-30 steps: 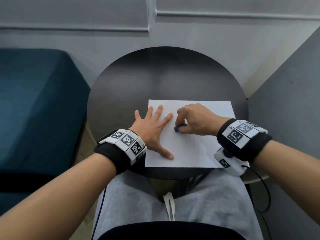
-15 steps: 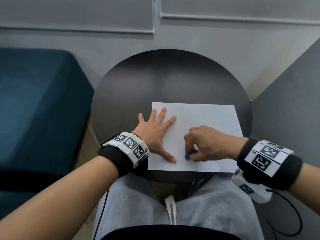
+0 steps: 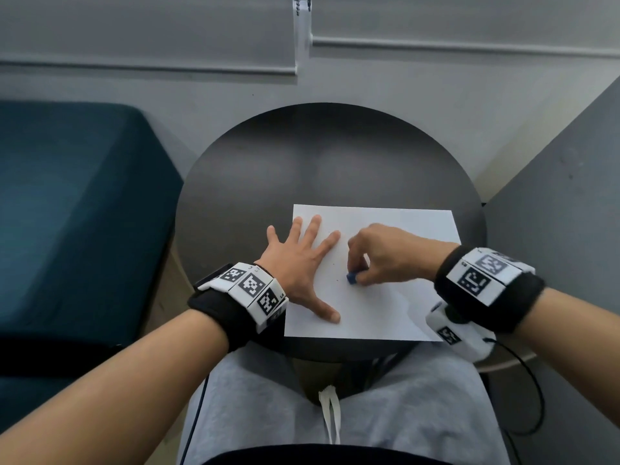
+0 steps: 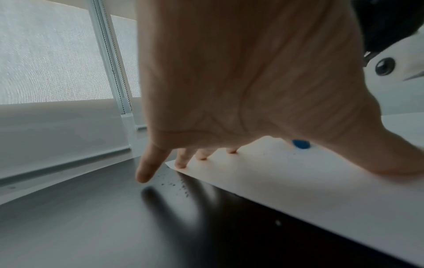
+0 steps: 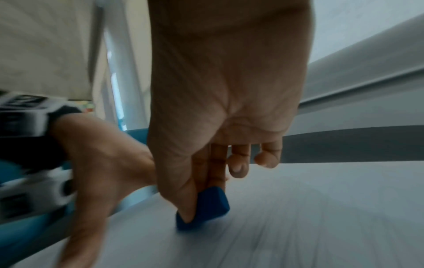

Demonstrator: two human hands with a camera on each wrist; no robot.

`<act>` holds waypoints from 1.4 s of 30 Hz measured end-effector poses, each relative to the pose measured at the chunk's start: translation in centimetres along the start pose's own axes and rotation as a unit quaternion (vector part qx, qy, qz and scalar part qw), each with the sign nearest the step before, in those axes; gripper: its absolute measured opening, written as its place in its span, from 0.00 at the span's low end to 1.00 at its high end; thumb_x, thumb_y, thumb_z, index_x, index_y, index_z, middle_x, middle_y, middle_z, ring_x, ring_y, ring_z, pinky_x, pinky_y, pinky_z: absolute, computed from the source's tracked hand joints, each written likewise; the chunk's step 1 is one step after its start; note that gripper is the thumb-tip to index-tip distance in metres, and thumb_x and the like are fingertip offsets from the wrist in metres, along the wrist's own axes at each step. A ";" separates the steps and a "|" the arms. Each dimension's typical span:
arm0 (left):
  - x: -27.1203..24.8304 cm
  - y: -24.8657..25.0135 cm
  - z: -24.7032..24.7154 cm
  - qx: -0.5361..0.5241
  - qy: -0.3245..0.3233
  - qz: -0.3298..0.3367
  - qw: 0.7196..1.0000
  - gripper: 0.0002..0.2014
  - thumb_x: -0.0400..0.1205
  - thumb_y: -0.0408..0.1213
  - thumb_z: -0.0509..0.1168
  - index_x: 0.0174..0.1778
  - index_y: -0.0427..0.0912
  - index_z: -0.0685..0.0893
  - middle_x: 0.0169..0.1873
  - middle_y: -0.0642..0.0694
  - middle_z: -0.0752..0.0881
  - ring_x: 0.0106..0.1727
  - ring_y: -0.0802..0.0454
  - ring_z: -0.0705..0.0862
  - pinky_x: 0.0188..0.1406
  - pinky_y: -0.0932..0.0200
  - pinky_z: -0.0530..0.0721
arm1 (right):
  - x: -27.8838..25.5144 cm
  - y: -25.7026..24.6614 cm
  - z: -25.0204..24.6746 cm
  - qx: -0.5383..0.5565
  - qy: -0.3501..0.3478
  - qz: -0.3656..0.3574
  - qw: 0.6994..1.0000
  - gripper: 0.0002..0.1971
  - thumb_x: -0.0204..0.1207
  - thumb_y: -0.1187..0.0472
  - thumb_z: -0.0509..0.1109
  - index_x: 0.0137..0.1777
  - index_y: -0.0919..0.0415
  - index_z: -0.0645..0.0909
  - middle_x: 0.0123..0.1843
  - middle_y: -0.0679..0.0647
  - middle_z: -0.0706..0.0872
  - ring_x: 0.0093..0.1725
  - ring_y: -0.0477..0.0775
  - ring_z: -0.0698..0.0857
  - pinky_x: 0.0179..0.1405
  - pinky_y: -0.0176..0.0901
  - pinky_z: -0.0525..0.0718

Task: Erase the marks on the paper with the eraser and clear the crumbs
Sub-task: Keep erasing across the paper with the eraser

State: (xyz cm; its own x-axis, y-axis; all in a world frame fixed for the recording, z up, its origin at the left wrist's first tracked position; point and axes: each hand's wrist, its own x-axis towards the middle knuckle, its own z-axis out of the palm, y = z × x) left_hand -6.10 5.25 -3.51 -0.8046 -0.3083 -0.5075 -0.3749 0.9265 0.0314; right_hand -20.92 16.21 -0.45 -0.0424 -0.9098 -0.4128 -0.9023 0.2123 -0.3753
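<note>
A white sheet of paper (image 3: 396,313) lies on the near right part of a round dark table (image 3: 255,182). My right hand (image 3: 360,275) pinches a small blue eraser (image 3: 351,278) between thumb and fingers and presses it onto the paper's middle; the right wrist view shows the eraser (image 5: 206,204) against the sheet (image 5: 321,208). My left hand (image 3: 302,263) lies flat with spread fingers on the paper's left edge, thumb (image 3: 327,312) toward me. A few dark crumbs (image 3: 335,266) dot the paper between the hands. More crumbs (image 4: 176,183) lie on the table beside the paper's far corner.
A teal upholstered seat (image 3: 67,213) stands left of the table. A grey wall and window blinds (image 3: 167,35) rise behind it, a grey panel (image 3: 563,229) at the right. My lap in grey trousers (image 3: 335,414) is under the table's near edge.
My right hand with the eraser has moved back up from the paper's near edge to its middle, after going down from there. The left hand has stayed flat on the paper.
</note>
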 end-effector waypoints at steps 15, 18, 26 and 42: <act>0.0 0.0 0.0 -0.007 -0.003 0.001 1.000 0.70 0.58 0.81 0.68 0.85 0.57 0.32 0.85 0.45 0.31 0.85 0.37 0.33 0.77 0.19 0.45 | 1.0 1.3 -0.6 0.049 0.086 0.024 0.995 0.04 0.69 0.55 0.77 0.40 0.54 0.89 0.38 0.43 0.83 0.42 0.49 0.81 0.43 0.45 0.81; -0.1 0.0 0.0 -0.009 -0.004 0.001 1.000 0.70 0.58 0.80 0.69 0.85 0.57 0.33 0.85 0.45 0.31 0.85 0.37 0.33 0.77 0.19 0.45 | -0.4 1.0 0.6 0.051 0.091 0.006 0.995 0.03 0.70 0.58 0.75 0.40 0.55 0.89 0.36 0.42 0.82 0.39 0.48 0.79 0.43 0.46 0.81; -0.2 0.1 -0.2 -0.004 -0.005 -0.002 1.000 0.70 0.58 0.81 0.68 0.85 0.57 0.32 0.85 0.45 0.30 0.85 0.38 0.33 0.77 0.20 0.44 | -0.5 0.9 0.7 0.059 0.092 0.001 0.994 0.03 0.69 0.55 0.76 0.40 0.53 0.89 0.36 0.42 0.83 0.38 0.46 0.79 0.42 0.47 0.81; -0.1 0.0 -0.1 -0.004 -0.010 0.000 1.000 0.70 0.58 0.81 0.68 0.85 0.57 0.31 0.85 0.44 0.30 0.85 0.38 0.33 0.76 0.19 0.44 | -3.2 -0.1 2.1 0.045 -0.028 -0.016 0.998 0.04 0.69 0.54 0.75 0.41 0.52 0.89 0.36 0.41 0.82 0.38 0.44 0.80 0.43 0.45 0.83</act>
State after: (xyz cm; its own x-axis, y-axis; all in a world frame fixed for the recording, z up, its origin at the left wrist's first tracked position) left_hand -6.10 5.29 -3.36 -0.7948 -0.3045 -0.5249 -0.3788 0.9247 0.0370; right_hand -19.78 19.88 -0.83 0.0124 -0.8960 -0.4439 -0.8609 0.2162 -0.4605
